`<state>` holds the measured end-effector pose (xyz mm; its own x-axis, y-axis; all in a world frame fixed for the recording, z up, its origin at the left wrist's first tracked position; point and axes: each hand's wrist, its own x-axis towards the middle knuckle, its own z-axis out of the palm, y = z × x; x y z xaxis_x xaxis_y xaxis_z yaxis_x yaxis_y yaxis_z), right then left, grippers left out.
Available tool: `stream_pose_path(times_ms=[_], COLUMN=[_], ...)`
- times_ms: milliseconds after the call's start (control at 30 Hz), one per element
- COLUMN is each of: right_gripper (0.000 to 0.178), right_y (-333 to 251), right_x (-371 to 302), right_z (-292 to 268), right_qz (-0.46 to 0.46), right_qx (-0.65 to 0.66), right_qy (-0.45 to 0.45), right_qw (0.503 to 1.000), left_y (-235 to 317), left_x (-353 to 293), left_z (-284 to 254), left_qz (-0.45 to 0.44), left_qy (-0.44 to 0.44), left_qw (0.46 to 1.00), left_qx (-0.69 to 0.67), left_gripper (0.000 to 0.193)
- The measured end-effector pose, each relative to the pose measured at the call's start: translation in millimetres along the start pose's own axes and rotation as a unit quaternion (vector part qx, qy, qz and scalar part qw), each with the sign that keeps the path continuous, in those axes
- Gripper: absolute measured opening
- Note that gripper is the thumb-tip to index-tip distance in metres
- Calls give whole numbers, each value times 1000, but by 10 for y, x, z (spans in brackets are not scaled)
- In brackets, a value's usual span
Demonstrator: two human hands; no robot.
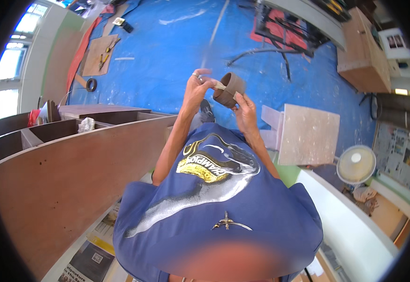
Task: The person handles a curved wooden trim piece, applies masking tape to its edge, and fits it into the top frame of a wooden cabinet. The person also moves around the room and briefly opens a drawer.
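Note:
In front of my chest I hold a roll of brown band [233, 89], wound in several layers like edge banding or wide tape, its hollow core tilted to the left. My right hand [246, 113] is closed on its lower right rim, thumb and fingers gripping the edge. My left hand [199, 87] is at the roll's left side, its fingers pinching a small pale strip [220, 85] at the opening. Whether that strip is part of the roll I cannot tell.
A long brown cabinet [82, 155] with compartments runs along my left. To my right stands a dusty pale board [308, 134], with a white round lidded bucket [356, 164] beyond. Pliers [104, 60] lie on a board on the blue floor sheet [167, 47]; black metal frames [285, 37] stand ahead.

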<state>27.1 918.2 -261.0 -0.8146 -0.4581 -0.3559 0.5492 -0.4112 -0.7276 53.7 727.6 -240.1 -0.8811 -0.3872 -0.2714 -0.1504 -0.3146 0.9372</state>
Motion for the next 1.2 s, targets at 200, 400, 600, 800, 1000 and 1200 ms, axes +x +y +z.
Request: stream_pose_path(times_ms=[200, 400, 600, 800, 1000, 1200], right_gripper=[28, 24, 21, 18, 20, 26], right_y=[18, 139, 174, 236, 125, -46], right_x=[741, 1365, 1699, 2247, 2897, 3728], right_z=[482, 936, 1320, 1714, 1974, 2174], right_qz=[8, 15, 20, 37, 76, 85], right_qx=[-67, -153, -181, -154, -107, -118], right_qy=[-33, -57, -101, -143, -146, -219], right_qw=[997, 986, 978, 977, 981, 965], left_y=[292, 737, 944, 931, 1066, 1420], left_x=[686, 687, 714, 1069, 1509, 2347], left_z=[-324, -660, -637, -757, -851, -1287], left_qz=[2, 140, 319, 351, 336, 227], left_qy=[107, 193, 272, 298, 270, 377], left_qw=[994, 957, 812, 710, 756, 805], left_qx=[-21, 163, 406, 533, 492, 399], left_gripper=[40, 28, 15, 14, 20, 22])
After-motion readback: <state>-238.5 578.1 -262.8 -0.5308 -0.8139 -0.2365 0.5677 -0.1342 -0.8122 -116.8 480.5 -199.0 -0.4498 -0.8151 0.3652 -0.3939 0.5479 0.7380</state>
